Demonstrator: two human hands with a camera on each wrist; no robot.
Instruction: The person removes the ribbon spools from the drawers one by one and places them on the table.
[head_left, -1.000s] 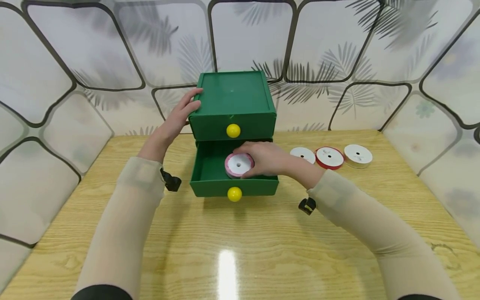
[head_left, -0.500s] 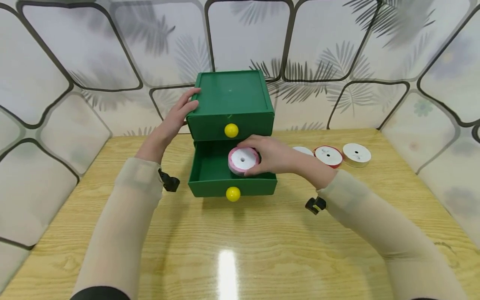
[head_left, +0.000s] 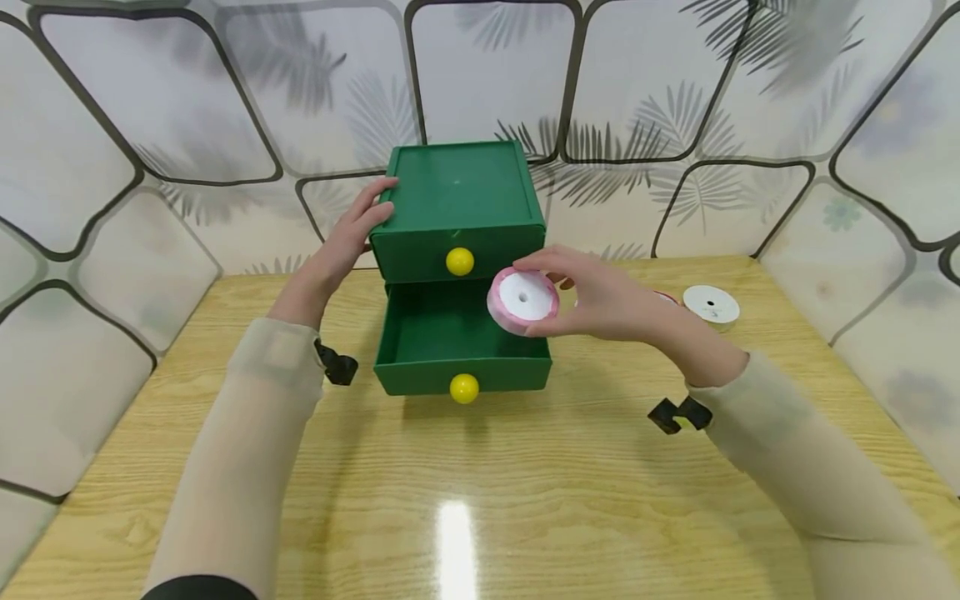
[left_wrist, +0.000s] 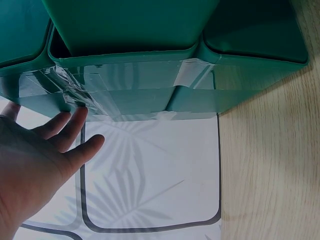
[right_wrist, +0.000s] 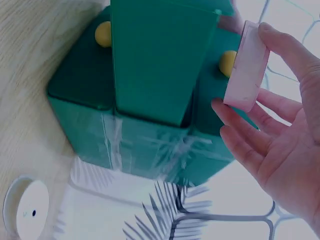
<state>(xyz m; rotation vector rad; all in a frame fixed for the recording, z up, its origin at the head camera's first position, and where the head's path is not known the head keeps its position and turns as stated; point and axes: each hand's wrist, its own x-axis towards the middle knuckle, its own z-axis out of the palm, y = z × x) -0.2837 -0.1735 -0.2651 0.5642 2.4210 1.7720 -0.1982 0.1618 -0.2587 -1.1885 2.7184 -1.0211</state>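
Observation:
My right hand (head_left: 611, 298) pinches a pink ribbon spool (head_left: 523, 300) with a white round face, thumb on one edge and fingers on the other. It holds the spool up over the right side of the pulled-out drawer (head_left: 427, 333). In the right wrist view the pink rim of the ribbon spool (right_wrist: 248, 67) shows edge-on. My left hand (head_left: 333, 254) rests against the upper left edge of the green drawer cabinet (head_left: 461, 187), fingers extended. The left wrist view shows its fingertips at the taped side of the cabinet (left_wrist: 130, 102).
A white spool (head_left: 711, 305) lies on the wooden table (head_left: 570, 467) to the right; a red-rimmed spool beside it is mostly hidden behind my right wrist. Yellow knobs (head_left: 460, 262) mark the drawer fronts. A patterned wall (head_left: 491, 75) stands close behind the cabinet.
My right hand has lifted the pink ribbon spool out of the open drawer and carried it up and to the right. The left hand stays at the cabinet edge.

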